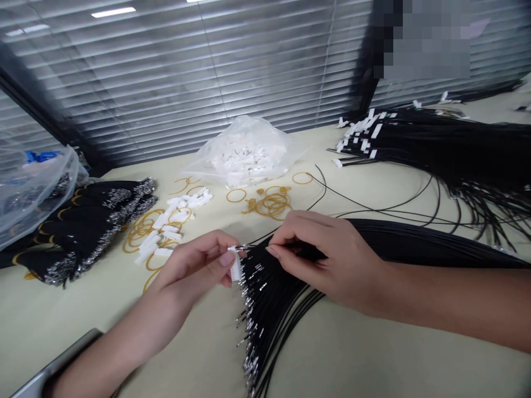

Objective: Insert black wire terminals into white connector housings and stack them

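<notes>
My left hand [203,262] pinches a white plastic connector housing [235,266] between thumb and fingers. Close to its right, my right hand [327,254] is closed on a thin black wire [258,247], whose metal terminal end points at the top of the housing. Whether the terminal is inside the housing or only touching it, I cannot tell. Under and beside both hands fans a thick bundle of black wires [286,309] with silvery crimped ends along its left edge. The right hand hides part of this bundle.
Loose white housings [166,229] and yellow rubber bands [271,204] lie behind the hands. A clear bag of white parts [244,157] stands by the blinds. Banded wire bundles [87,226] lie left, finished-looking wires with white connectors [415,138] right. A dark-edged device [62,362] sits at front left.
</notes>
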